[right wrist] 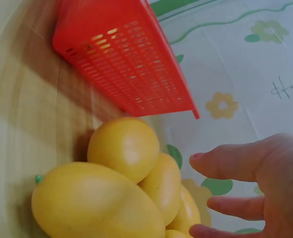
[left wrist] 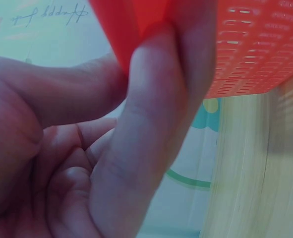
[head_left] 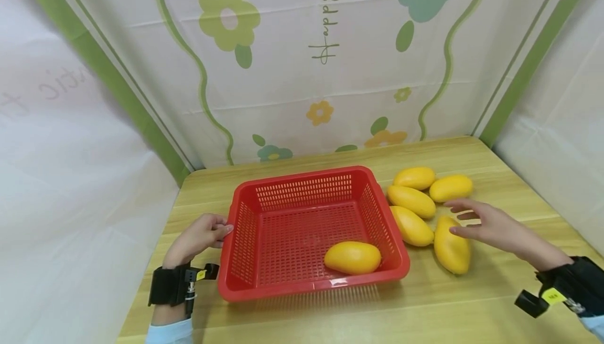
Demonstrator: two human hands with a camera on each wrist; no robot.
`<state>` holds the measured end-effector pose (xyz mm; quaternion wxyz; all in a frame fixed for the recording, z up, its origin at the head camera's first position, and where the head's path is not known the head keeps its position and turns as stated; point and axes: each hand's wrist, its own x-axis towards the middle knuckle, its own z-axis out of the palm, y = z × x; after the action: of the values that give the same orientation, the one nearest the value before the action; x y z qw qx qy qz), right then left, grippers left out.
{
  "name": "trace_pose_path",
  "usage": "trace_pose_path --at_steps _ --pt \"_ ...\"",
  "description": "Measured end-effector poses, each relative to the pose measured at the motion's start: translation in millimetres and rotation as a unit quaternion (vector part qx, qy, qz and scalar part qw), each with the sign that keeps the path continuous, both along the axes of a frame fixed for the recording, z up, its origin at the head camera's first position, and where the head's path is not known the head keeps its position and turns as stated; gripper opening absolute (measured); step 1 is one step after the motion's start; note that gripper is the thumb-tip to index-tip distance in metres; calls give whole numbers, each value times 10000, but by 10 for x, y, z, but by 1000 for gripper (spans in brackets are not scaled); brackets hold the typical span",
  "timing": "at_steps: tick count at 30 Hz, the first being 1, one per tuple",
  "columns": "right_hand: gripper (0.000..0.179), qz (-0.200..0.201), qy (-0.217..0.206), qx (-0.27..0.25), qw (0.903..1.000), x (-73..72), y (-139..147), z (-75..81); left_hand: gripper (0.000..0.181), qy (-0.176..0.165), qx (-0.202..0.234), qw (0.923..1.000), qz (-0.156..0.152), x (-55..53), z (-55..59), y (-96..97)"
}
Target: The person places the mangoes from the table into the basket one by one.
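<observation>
Left hand (head_left: 202,236) pinches the basket rim (head_left: 311,286); right hand (head_left: 493,226), spread, empty, hovers clear of the mangoes (head_left: 411,201), hiding part of one.

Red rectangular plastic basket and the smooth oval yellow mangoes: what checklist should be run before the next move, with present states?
1. Left hand steadying the red basket: ok, thumb and fingers pinch its left rim.
2. Room inside: ok, only one yellow mango, near the right front corner.
3. Right hand free: ok, fingers apart, holding nothing.
4. Loose yellow mangoes within reach: ok, five lie right of the basket, beside that hand.
5. Basket flat on the wood-grain table: cannot tell.
</observation>
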<state>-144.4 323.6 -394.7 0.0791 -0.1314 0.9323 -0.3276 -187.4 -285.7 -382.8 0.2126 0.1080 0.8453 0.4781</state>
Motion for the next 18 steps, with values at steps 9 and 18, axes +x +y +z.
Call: trace_pose_path --at_steps 9,18 --pt "76 -362 -624 130 9973 -15 91 -134 27 35 -43 10000 54 14 4 10" --pt "84 -444 -1159 102 9922 19 121 -256 27 33 -36 10000 3 7 -2 12"
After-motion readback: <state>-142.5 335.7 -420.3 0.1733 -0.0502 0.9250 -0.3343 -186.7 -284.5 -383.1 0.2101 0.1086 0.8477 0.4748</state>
